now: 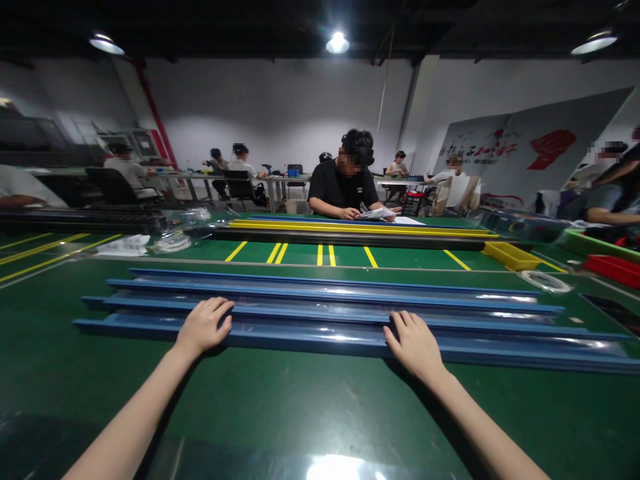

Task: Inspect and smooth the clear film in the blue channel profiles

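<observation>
Several long blue channel strips [310, 331] lie side by side across the green table in front of me, with shiny clear film along their troughs. My left hand [205, 325] is on the nearest strip, left of its middle, with the fingers bent over its far edge and the thumb on the near side. Further right, my right hand [414, 342] grips the same strip in a like way, fingers curled at the far edge. The undersides of both hands are hidden.
Beyond a seam in the green table [300, 413] lie yellow strips [350, 229] and a dark bar. A yellow bin [509, 255], a red bin [613, 270] and coiled clear tubing [545, 281] are at the right. Across the table a person [345, 180] holds papers.
</observation>
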`<state>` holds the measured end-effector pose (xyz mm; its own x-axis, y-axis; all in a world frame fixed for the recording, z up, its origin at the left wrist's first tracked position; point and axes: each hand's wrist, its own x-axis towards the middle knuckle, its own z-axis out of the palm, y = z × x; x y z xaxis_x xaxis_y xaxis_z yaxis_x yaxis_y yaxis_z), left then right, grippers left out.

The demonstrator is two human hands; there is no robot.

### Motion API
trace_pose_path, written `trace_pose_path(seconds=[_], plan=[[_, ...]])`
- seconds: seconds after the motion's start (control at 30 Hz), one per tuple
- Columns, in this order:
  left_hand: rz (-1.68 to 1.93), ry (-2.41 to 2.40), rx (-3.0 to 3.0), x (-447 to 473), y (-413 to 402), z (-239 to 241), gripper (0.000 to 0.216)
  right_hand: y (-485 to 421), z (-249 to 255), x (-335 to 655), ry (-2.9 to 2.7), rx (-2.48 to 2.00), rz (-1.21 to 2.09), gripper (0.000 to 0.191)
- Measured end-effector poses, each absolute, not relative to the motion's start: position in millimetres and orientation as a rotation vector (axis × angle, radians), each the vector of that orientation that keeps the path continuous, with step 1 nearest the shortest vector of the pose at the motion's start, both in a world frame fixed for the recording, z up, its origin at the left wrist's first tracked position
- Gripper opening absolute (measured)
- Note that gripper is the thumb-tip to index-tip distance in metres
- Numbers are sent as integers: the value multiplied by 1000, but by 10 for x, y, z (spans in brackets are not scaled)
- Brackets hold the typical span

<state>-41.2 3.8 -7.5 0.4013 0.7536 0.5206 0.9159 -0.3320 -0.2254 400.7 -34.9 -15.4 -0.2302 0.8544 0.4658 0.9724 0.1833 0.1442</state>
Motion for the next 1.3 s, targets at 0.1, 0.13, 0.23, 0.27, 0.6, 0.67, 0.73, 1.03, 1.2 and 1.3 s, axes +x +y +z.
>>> trace_pose_path(seconds=[0.1, 0.13, 0.23, 0.27, 0.6, 0.67, 0.73, 1.03, 1.2, 1.3], plan=[[-449, -1411, -2169, -430, 78, -87, 35, -278, -106, 4008, -2220, -1773, -584, 36], [-455, -1399, -2170, -439, 89, -93, 36, -243, -79, 4017, -2232, -1787, -565, 36], [-465, -1368, -2172, -475, 126, -117, 36, -88, 15, 4072, -2245, -1825, -484, 37], [-464, -1360, -2169, -489, 141, -125, 36, -22, 44, 4098, -2240, -1831, -463, 37], [-352, -1445, -2257, -540, 207, -107, 38, 582, -18, 4308, -2269, -1634, -404, 37], [-298, -1499, -2310, -521, 195, -56, 41, 681, -58, 4306, -2283, -1598, -395, 41], [-254, -1553, -2356, -461, 212, 9, 45, 773, -85, 4275, -2311, -1580, -371, 45], [-309, -1507, -2562, 602, 803, 168, 50, 923, -100, 3977, -2444, -1650, -140, 58], [-236, -1581, -2727, 1093, 1064, 45, 58, 921, -124, 3959, -2459, -1663, -68, 61], [-179, -1667, -2753, 1185, 1119, 6, 63, 948, -106, 3976, -2484, -1628, -77, 66]])
